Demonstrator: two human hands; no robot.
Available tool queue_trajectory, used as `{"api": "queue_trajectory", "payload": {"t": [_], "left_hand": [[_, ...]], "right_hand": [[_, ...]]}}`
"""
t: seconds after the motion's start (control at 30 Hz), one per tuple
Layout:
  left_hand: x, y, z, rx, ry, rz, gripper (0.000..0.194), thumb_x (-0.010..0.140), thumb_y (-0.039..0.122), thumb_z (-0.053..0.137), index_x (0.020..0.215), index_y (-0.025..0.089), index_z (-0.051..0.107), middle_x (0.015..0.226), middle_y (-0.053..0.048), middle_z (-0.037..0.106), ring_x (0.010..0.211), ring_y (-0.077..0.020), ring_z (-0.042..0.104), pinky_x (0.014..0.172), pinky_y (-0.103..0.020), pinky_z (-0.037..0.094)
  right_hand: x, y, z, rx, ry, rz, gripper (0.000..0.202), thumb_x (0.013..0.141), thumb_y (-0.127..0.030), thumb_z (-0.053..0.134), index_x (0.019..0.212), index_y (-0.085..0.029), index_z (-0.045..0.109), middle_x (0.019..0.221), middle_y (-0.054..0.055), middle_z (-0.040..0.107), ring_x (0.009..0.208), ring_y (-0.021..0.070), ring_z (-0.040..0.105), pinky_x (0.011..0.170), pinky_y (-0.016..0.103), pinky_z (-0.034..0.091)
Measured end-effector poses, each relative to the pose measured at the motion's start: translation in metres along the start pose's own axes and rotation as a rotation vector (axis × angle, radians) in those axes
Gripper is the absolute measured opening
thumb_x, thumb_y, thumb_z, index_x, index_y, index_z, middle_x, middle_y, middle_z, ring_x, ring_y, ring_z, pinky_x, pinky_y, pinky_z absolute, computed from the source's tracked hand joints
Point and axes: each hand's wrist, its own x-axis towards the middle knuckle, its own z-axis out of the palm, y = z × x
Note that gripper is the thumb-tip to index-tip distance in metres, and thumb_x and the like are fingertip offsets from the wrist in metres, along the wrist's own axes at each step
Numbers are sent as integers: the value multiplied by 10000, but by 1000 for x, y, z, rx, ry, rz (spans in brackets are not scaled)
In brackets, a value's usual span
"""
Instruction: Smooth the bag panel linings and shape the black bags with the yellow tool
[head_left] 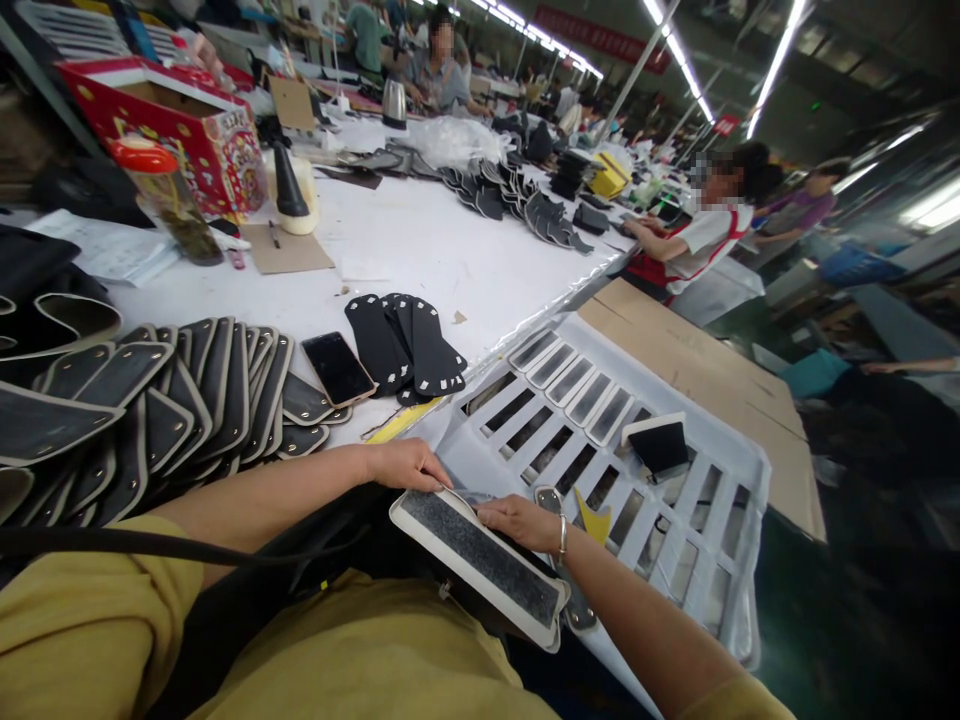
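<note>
The long piece point(480, 560) was held slantwise just in front of the yellow-clad torso, off the edge of the worktop point(405, 240). Its upward face was a narrow panel of speckled dark grey, slightly fuzzy-looking, framed by a smooth cream border with rounded corners; a darker body showed beneath. The left hand point(409, 465) had its fingers closed on the far edge near one end, and the right hand point(519, 522) gripped the same edge farther along, its fingers bent over it. A silvery bracelet point(562, 535) circled the right wrist.

Beside the hands lay a pale, slatted tray point(551, 445), glossy like plastic. It bore a row of cream-edged grey panels point(571, 385), a black piece with a cream edge point(658, 448) and a yellow scrap point(594, 518). A grey strip with metal studs point(579, 605) lay partly behind the long piece, which hid its middle — a flat cardboard sheet point(697, 380) ran along the tray's far side.

On the worktop, a dark-screened phone point(337, 368) sat between matte black cut-outs with white marks point(409, 345) and a fanned heap of dark, pale-edged, studded pieces point(202, 400). Farther back stood a red-lidded bottle point(180, 205) and a shiny red carton point(169, 130) — and a person point(697, 235) worked along the same side.
</note>
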Motion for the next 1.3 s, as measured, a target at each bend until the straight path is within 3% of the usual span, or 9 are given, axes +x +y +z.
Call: {"api": "queue_trajectory", "payload": {"t": [0.13, 0.47, 0.83, 1.0, 1.13, 1.3], "left_hand": [[-1, -1, 3, 2, 3, -14, 278, 811, 236, 571, 1057, 195, 693, 1006, -16, 707, 866, -133, 660, 777, -136, 444], [-2, -5, 6, -10, 20, 1, 276, 822, 262, 564, 1066, 226, 688, 1012, 2, 706, 886, -123, 655, 800, -128, 431], [-2, -10, 5, -102, 22, 34, 269, 819, 239, 562, 1055, 215, 689, 985, -7, 713, 860, -139, 654, 788, -160, 446], [0, -17, 1, -330, 5, -74, 368, 758, 170, 582, 1122, 175, 638, 1044, -30, 693, 927, -153, 637, 800, -191, 459], [-4, -18, 1, -293, 69, -129, 303, 721, 159, 587, 1001, 169, 705, 939, 1, 718, 841, -143, 643, 776, -174, 449], [-9, -16, 6, -244, 121, -158, 322, 709, 178, 586, 1003, 157, 717, 912, -1, 726, 818, -155, 649, 737, -158, 460]], "right_hand": [[7, -4, 1, -36, 0, -4, 581, 829, -643, 412, 1048, -168, 667, 943, 28, 674, 888, 220, 601, 856, 325, 458], [22, -8, 1, -57, -8, -5, 580, 810, -670, 408, 902, -166, 681, 803, 9, 646, 762, 183, 574, 792, 300, 446], [50, -10, -3, 13, -29, 35, 581, 728, -723, 476, 716, -162, 625, 599, -25, 521, 577, 120, 451, 624, 261, 396], [46, -9, -6, 88, -31, 24, 575, 721, -718, 498, 726, -155, 615, 639, -14, 543, 617, 125, 471, 660, 267, 408], [45, -5, -5, 178, -71, 43, 581, 733, -714, 489, 800, -153, 626, 682, 3, 593, 611, 131, 512, 653, 278, 441], [51, -2, -3, 208, -73, 61, 579, 722, -704, 517, 829, -150, 646, 710, 15, 625, 631, 138, 538, 677, 283, 449]]}}
